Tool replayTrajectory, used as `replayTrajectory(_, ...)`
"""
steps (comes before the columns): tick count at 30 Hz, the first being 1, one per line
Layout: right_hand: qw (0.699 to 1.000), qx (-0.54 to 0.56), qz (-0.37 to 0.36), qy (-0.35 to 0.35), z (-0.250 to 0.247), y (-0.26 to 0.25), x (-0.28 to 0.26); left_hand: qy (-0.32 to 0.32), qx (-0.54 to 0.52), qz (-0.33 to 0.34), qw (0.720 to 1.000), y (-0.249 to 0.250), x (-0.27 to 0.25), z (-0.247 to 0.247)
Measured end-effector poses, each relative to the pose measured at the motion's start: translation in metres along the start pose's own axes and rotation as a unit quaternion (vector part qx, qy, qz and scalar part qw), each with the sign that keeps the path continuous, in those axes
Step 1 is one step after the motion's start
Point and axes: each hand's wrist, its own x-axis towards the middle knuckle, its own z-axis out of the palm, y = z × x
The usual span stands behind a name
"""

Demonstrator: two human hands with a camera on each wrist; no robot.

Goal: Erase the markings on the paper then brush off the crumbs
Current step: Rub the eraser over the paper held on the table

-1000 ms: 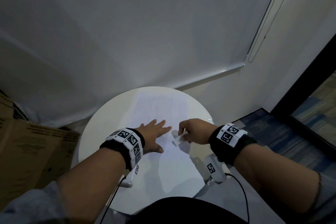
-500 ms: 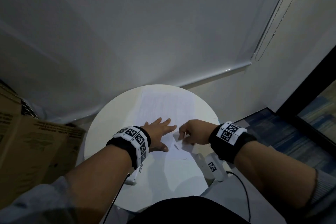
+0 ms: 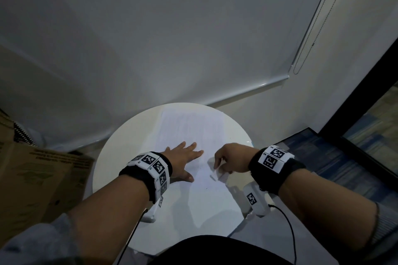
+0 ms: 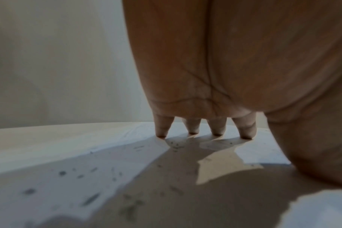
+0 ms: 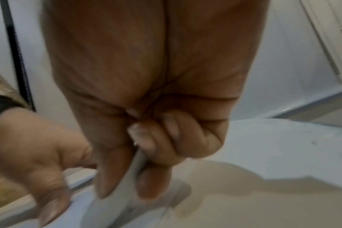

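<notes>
1. We work on a round white tabletop that carries everything; a cardboard box stands off its left edge and nothing else crowds the top.
2. The sheet of paper lies with its long axis running from our near edge toward the far edge, roughly down the middle of the tabletop.
3. Our left hand lies flat on the paper's left half, fingers straight and spread, fingertips pressing the sheet to pin it.
4. Our right hand sits just right of the left, fingers curled and pinching a white eraser between thumb and forefinger; the eraser's tip points down and left onto the paper, in the gap between the two hands.
5. The right hand is therefore nearer the strokes we must rub, and the pinning thumb beside it is the only thing in the way.
6. Small grey eraser crumbs already litter the paper under the left palm; any remaining markings are too faint for us to place, so we may be near the brushing step.
</notes>
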Motion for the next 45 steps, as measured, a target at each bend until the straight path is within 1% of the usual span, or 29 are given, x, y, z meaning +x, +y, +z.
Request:
replayTrajectory(1,0.999,0.003,0.014,0.037,-0.002,0.005,0.0,-0.001,0.0,0.0,1.0,0.0,0.0,0.0)
replayTrajectory(2,0.998,0.009,0.023,0.056,-0.003,0.009,0.0,-0.001,0.001,-0.001,1.0,0.0,-0.001,0.0)
replayTrajectory(3,0.998,0.015,0.029,0.054,-0.004,0.012,-0.001,-0.003,0.002,-0.001,1.0,0.0,-0.001,0.0)
replayTrajectory(6,0.999,0.008,0.026,-0.017,-0.004,0.016,-0.005,-0.006,0.002,0.0,1.0,0.0,-0.001,-0.001)
replayTrajectory(7,0.999,0.001,0.026,-0.022,-0.004,0.016,-0.006,-0.008,0.001,0.0,1.0,0.0,0.0,-0.001)
replayTrajectory(8,0.999,0.002,0.031,-0.004,-0.005,0.018,-0.006,-0.009,0.001,0.0,1.0,0.0,0.0,-0.001)
replayTrajectory(10,0.997,0.016,0.045,0.063,-0.005,0.022,-0.005,-0.009,0.002,-0.001,1.0,0.0,0.0,-0.001)
replayTrajectory(11,0.995,0.021,0.048,0.08,-0.005,0.024,-0.005,-0.009,0.003,-0.002,1.0,0.0,0.0,-0.001)
replayTrajectory(12,0.996,0.025,0.049,0.077,-0.004,0.025,-0.005,-0.01,0.003,-0.003,1.0,0.0,0.0,0.0)
replayTrajectory(15,0.999,0.02,0.045,0.01,-0.003,0.027,-0.009,-0.01,0.001,-0.004,1.0,0.0,0.0,-0.001)
replayTrajectory(16,0.999,0.015,0.044,0.014,-0.003,0.027,-0.009,-0.01,0.001,-0.003,1.0,0.0,0.0,-0.001)
replayTrajectory(19,0.994,0.038,0.055,0.092,-0.002,0.028,-0.007,-0.008,0.001,-0.004,1.0,0.0,0.0,0.0)
replayTrajectory(20,0.993,0.044,0.057,0.098,-0.001,0.028,-0.007,-0.008,0.0,-0.005,1.0,0.0,0.0,0.0)
replayTrajectory(24,0.998,0.033,0.047,0.019,-0.001,0.027,-0.011,-0.013,-0.001,-0.005,1.0,0.001,-0.004,-0.002)
replayTrajectory(29,0.997,0.051,0.053,0.033,0.004,0.032,-0.014,-0.039,0.017,-0.019,0.999,0.004,-0.007,-0.008)
replayTrajectory(32,0.997,0.064,0.046,0.022,0.009,0.034,-0.017,-0.017,0.046,-0.029,0.998,0.016,-0.009,-0.015)
replayTrajectory(35,0.996,0.077,0.038,0.009,0.012,0.034,-0.018,0.033,0.05,0.007,0.998,0.031,-0.002,-0.017)
replayTrajectory(36,0.996,0.078,0.037,0.007,0.012,0.034,-0.018,0.034,0.036,0.02,0.999,0.036,0.002,-0.014)
replayTrajectory(38,0.996,0.077,0.034,-0.001,0.011,0.034,-0.02,0.017,0.015,0.036,0.999,0.042,0.008,-0.005)
replayTrajectory(40,0.997,0.072,0.029,-0.007,0.01,0.032,-0.021,0.008,0.022,0.038,0.999,0.044,0.012,0.001)
replayTrajectory(41,0.998,0.063,0.027,0.0,0.009,0.032,-0.022,0.008,0.026,0.037,0.999,0.044,0.013,0.003)
replayTrajectory(42,0.998,0.05,0.028,0.021,0.009,0.031,-0.021,0.009,0.028,0.037,0.999,0.044,0.013,0.003)
replayTrajectory(45,0.987,0.039,0.052,0.144,0.012,0.031,-0.012,0.01,0.032,0.033,0.999,0.043,0.012,0.002)
